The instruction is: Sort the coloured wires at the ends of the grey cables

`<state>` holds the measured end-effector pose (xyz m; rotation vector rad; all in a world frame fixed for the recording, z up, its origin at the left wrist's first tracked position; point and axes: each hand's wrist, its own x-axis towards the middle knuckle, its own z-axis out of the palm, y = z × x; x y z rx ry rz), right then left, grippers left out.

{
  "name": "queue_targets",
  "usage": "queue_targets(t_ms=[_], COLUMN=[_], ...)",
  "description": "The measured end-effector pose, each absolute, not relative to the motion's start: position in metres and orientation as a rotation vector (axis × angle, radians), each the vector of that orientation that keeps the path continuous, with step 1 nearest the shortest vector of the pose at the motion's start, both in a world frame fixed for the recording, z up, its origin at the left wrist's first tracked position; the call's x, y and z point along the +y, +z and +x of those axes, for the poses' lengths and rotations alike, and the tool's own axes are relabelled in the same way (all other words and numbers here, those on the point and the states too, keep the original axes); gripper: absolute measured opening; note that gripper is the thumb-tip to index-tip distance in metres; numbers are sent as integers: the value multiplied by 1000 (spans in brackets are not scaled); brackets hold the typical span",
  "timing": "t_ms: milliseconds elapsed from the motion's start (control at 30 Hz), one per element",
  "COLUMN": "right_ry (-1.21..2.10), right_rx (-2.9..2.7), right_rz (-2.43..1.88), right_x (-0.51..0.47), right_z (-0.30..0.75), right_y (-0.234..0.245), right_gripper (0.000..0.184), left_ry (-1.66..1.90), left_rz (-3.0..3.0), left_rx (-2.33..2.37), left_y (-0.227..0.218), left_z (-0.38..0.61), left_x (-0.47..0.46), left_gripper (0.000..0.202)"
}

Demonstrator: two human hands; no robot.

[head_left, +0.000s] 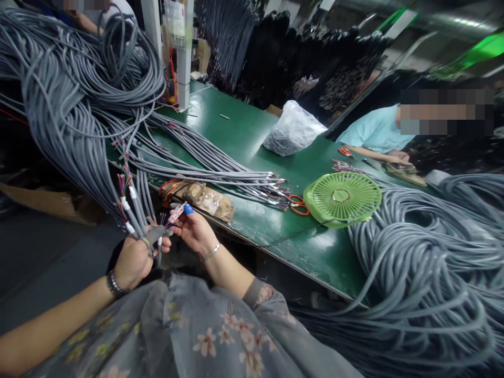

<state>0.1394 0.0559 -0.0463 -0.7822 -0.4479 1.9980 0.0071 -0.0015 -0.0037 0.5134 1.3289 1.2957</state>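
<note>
My left hand (136, 260) is closed around the end of a grey multi-core cable (137, 212), with other cable ends beside it. A grey covering sits over its thumb. Thin coloured wires (162, 220) fan out just above that thumb. Close by on the right, my right hand (197, 233) pinches a small pink-and-white strip (177, 212) against the wires; its exact kind is unclear. One of its fingertips wears a blue cover (189, 209). Several white-sleeved cable ends (125, 203) with bare coloured wires stand left of my hands.
A large heap of grey cables (63, 89) hangs over the left of the green table (244, 147). A taped block (208, 199), orange-handled scissors (300, 205), a green fan (342, 194) and a plastic bag (295, 128) lie along it. Another person (374, 131) works at the far right.
</note>
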Motion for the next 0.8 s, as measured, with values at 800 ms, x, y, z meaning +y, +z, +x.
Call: queue_targets(t_ms=[800], right_ry=[1905], right_rx=[-441], right_rz=[-787], right_x=[56], right_z=[132], right_y=[-48], right_gripper=[20], left_ry=[1289], left_rz=[566], left_rx=[1313], left_y=[-6], left_z=[3], left_x=[-4], left_gripper=[32])
